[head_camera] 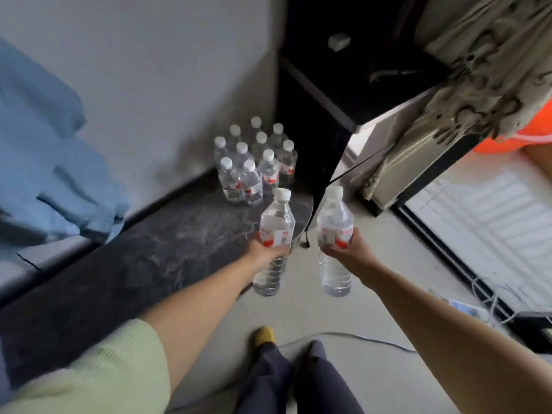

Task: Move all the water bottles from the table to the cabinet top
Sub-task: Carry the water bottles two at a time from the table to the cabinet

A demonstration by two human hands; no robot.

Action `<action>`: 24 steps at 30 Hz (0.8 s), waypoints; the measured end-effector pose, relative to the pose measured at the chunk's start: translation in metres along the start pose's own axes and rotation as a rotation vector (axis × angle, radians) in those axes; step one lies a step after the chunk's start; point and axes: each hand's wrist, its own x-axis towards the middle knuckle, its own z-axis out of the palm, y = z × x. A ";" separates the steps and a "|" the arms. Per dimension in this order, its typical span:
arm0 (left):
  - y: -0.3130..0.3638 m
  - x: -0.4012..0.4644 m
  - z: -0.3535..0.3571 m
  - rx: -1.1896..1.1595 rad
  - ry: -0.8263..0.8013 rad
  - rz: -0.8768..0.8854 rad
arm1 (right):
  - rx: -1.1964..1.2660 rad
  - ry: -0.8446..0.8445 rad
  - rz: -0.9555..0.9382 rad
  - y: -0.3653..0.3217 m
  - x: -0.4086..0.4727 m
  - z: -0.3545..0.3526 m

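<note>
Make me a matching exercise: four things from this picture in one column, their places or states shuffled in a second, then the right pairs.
1. left hand
2. right hand
3. cluster of bottles
4. yellow sock

A. stands on the dark marble top by the wall
B. on the floor below
C. grips the bottle nearer the marble top
D. grips the bottle over the pale floor

Pairs: 1-C, 2-D, 3-A, 4-B

Pale green knit sleeve point(98, 372), dark trousers point(298, 380), mustard sock point(264, 334)
</note>
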 end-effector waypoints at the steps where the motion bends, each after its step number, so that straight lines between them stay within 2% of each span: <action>1: 0.002 0.016 0.001 -0.016 0.013 -0.020 | -0.001 0.009 0.000 -0.001 0.017 0.004; 5: 0.000 0.076 0.011 -0.027 0.098 -0.073 | -0.034 0.003 0.017 -0.002 0.083 0.019; 8: -0.004 0.121 0.022 -0.047 0.227 -0.070 | -0.060 -0.009 0.003 0.002 0.141 0.029; 12: -0.008 0.180 0.039 -0.140 0.430 0.001 | -0.076 -0.009 -0.003 0.018 0.220 0.047; 16: -0.004 0.234 0.051 -0.221 0.538 0.102 | -0.019 -0.048 -0.018 0.032 0.284 0.066; 24: -0.011 0.276 0.065 -0.180 0.671 0.273 | -0.046 -0.044 -0.068 0.045 0.324 0.093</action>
